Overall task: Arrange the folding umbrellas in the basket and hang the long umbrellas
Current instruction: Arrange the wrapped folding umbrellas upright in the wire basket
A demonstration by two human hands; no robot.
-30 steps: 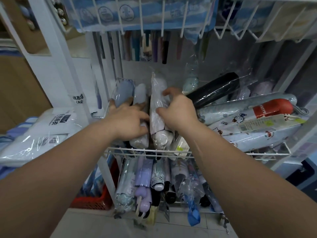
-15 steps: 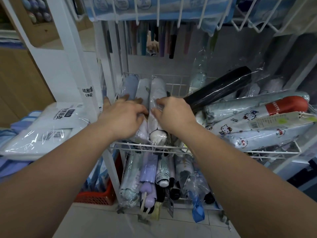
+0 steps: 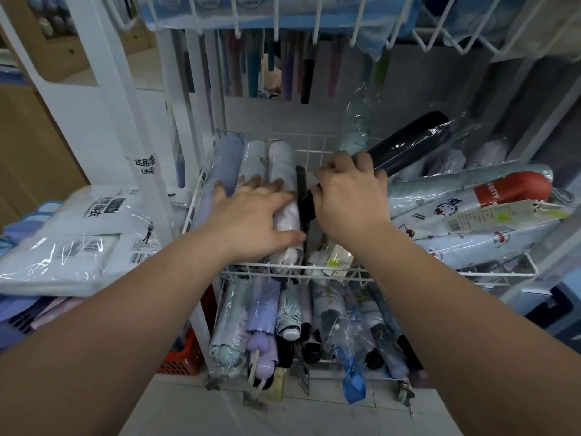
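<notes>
Shop rack, white wire basket. Over its middle, right hand curled round black folding umbrella, slanting up toward basket's far right. Left hand, fingers spread, pressing white umbrella lying front-to-back at basket's left.

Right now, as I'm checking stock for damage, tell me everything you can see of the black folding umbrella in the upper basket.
The black folding umbrella is a slim dark cylinder, folded inside a clear plastic sleeve. It lies tilted in the white wire basket, far end raised to the upper right above the pale umbrellas, near end low beside a white umbrella. The right hand curls round its lower part; the left hand rests on the white umbrella.
</notes>
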